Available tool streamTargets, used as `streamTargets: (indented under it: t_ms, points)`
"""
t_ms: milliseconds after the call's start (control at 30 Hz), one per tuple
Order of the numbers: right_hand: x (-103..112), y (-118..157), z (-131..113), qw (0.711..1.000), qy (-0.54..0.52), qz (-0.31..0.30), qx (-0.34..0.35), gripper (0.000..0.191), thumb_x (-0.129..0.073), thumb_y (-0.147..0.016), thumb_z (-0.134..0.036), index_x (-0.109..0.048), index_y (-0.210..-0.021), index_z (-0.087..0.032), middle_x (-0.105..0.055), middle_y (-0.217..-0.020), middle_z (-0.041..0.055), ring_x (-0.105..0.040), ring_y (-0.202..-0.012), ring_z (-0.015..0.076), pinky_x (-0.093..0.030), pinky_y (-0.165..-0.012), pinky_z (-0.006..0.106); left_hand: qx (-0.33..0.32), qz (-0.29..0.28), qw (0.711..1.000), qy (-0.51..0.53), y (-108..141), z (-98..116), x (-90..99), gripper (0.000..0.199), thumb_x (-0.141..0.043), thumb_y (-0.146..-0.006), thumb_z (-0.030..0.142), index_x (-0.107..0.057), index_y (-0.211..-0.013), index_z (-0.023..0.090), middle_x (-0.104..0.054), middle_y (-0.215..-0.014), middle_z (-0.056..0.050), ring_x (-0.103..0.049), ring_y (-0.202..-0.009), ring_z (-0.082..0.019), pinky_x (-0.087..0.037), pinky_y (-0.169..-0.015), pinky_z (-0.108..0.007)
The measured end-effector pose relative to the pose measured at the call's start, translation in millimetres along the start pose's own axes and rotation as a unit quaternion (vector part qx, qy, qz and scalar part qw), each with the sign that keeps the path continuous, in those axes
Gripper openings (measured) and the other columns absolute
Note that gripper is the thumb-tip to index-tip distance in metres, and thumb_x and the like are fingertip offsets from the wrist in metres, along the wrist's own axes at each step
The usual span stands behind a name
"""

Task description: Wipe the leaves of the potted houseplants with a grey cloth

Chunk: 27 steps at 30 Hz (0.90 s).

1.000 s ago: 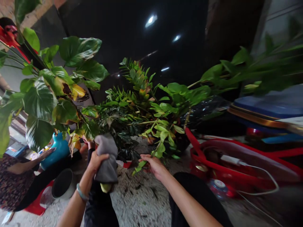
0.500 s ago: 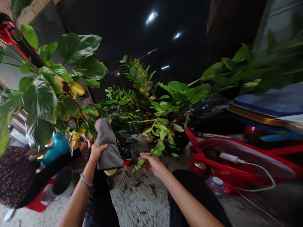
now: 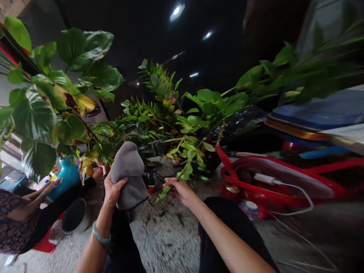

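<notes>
My left hand (image 3: 113, 189) is closed on a grey cloth (image 3: 129, 178), which is folded and rises above the fingers. A pale bangle circles that wrist. To the right, my right hand (image 3: 179, 188) pinches a leafy green stem (image 3: 186, 172) near its tip, with a few small leaves hanging below the fingers. The stem reaches up into a potted plant with glossy small leaves (image 3: 207, 104). Cloth and stem are apart from each other. Part of my right fingers is hidden behind the hand.
A large-leaved plant (image 3: 71, 98) with yellowed patches stands at left. Beyond it, a seated person (image 3: 19, 223) is beside a turquoise vase-like object (image 3: 67, 174) and a dark bucket (image 3: 75, 216). At right, a red bag (image 3: 264, 189) holds a white charger with a cable. Soil litters the concrete floor (image 3: 165, 242).
The view has turned slightly right, so the surroundings shift left. The cloth has spread wider and sits more upright in my left hand. My right hand keeps its pinch on the stem.
</notes>
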State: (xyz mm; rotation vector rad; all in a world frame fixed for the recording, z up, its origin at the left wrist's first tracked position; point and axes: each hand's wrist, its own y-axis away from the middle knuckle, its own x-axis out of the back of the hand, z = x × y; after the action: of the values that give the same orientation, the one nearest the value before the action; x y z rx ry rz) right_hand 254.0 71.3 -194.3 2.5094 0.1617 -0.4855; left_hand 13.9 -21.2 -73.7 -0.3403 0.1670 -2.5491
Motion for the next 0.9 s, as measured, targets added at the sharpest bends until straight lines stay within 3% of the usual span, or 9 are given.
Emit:
streamTargets:
  t_ms: [200, 300, 400, 500, 600, 667, 733, 800, 900]
  points:
    - [-1, 1, 2, 1.000, -0.004, 0.000, 0.006, 0.005, -0.071, -0.082, -0.020, -0.067, -0.085, -0.019, -0.076, -0.069, 0.0031, -0.068, -0.052, 0.0175, -0.049, -0.042, 0.024, -0.034, -0.022, 0.998, -0.038, 23, 10, -25.7, 0.054, -0.087, -0.053, 0.035, -0.077, -0.102, 0.016, -0.077, -0.090, -0.008, -0.072, -0.096, -0.036, -0.059, -0.088, -0.045]
    - [2, 2, 0, 1.000, -0.002, -0.002, 0.011, 0.006, -0.070, -0.083, -0.020, -0.069, -0.088, -0.018, -0.076, -0.070, 0.0034, -0.068, -0.055, 0.0170, -0.050, -0.043, 0.024, -0.083, 0.021, 0.996, 0.015, 17, 43, -28.8, 0.059, -0.090, -0.051, 0.040, -0.075, -0.102, 0.016, -0.077, -0.093, -0.008, -0.072, -0.096, -0.034, -0.059, -0.087, -0.043]
    - [2, 3, -2, 1.000, 0.004, -0.001, 0.012, 0.009, -0.071, -0.082, -0.019, -0.070, -0.091, -0.018, -0.076, -0.072, 0.0037, -0.068, -0.055, 0.0165, -0.050, -0.043, 0.023, -0.118, 0.082, 0.989, 0.031, -14, 81, -42.8, 0.062, -0.089, -0.053, 0.043, -0.074, -0.107, 0.016, -0.076, -0.095, -0.007, -0.071, -0.094, -0.031, -0.059, -0.084, -0.040]
    - [1, 5, -3, 1.000, 0.004, -0.006, 0.016, 0.010, -0.073, -0.080, -0.020, -0.069, -0.089, -0.019, -0.077, -0.073, 0.0039, -0.068, -0.055, 0.0160, -0.051, -0.045, 0.023, -0.149, -0.002, 0.988, 0.038, -41, 87, -69.8, 0.060, -0.087, -0.059, 0.038, -0.074, -0.113, 0.015, -0.077, -0.098, -0.007, -0.071, -0.094, -0.028, -0.058, -0.085, -0.038]
    - [0, 5, -2, 1.000, -0.001, -0.007, 0.021, 0.008, -0.073, -0.078, -0.019, -0.069, -0.085, -0.020, -0.074, -0.066, 0.0021, -0.066, -0.052, 0.0161, -0.051, -0.045, 0.024, -0.122, -0.141, 0.982, -0.025, -38, 56, -89.0, 0.048, -0.084, -0.059, 0.023, -0.078, -0.107, 0.014, -0.077, -0.091, -0.006, -0.071, -0.089, -0.029, -0.058, -0.084, -0.040]
    - [1, 4, -1, 1.000, -0.005, 0.000, 0.024, 0.007, -0.072, -0.077, -0.019, -0.066, -0.078, -0.020, -0.068, -0.056, -0.0010, -0.062, -0.047, 0.0153, -0.049, -0.043, 0.023, -0.087, -0.238, 0.965, -0.072, -24, 32, -88.3, 0.043, -0.082, -0.059, 0.017, -0.082, -0.101, 0.016, -0.078, -0.087, -0.005, -0.071, -0.085, -0.031, -0.059, -0.082, -0.043]
    - [3, 1, -1, 1.000, -0.010, 0.011, 0.024, 0.011, -0.073, -0.076, -0.019, -0.062, -0.073, -0.021, -0.061, -0.049, -0.0036, -0.058, -0.043, 0.0143, -0.047, -0.041, 0.023, -0.071, -0.296, 0.949, -0.083, -11, 19, -79.0, 0.042, -0.083, -0.059, 0.016, -0.084, -0.100, 0.021, -0.079, -0.088, -0.003, -0.072, -0.086, -0.032, -0.058, -0.085, -0.046]
    - [5, -1, -2, 1.000, -0.014, 0.014, 0.024, 0.012, -0.073, -0.075, -0.018, -0.062, -0.073, -0.021, -0.063, -0.050, -0.0037, -0.057, -0.042, 0.0135, -0.046, -0.041, 0.022, -0.073, -0.286, 0.953, -0.063, -8, 24, -68.9, 0.043, -0.085, -0.057, 0.019, -0.084, -0.100, 0.023, -0.080, -0.091, -0.002, -0.072, -0.091, -0.033, -0.057, -0.090, -0.048]
    - [5, -1, -4, 1.000, -0.018, 0.003, 0.023, 0.008, -0.073, -0.076, -0.019, -0.066, -0.081, -0.020, -0.072, -0.062, 0.0001, -0.061, -0.046, 0.0139, -0.048, -0.041, 0.022, -0.100, -0.180, 0.979, -0.007, -24, 56, -67.0, 0.053, -0.089, -0.054, 0.025, -0.081, -0.106, 0.018, -0.079, -0.095, -0.005, -0.071, -0.095, -0.033, -0.056, -0.090, -0.045]
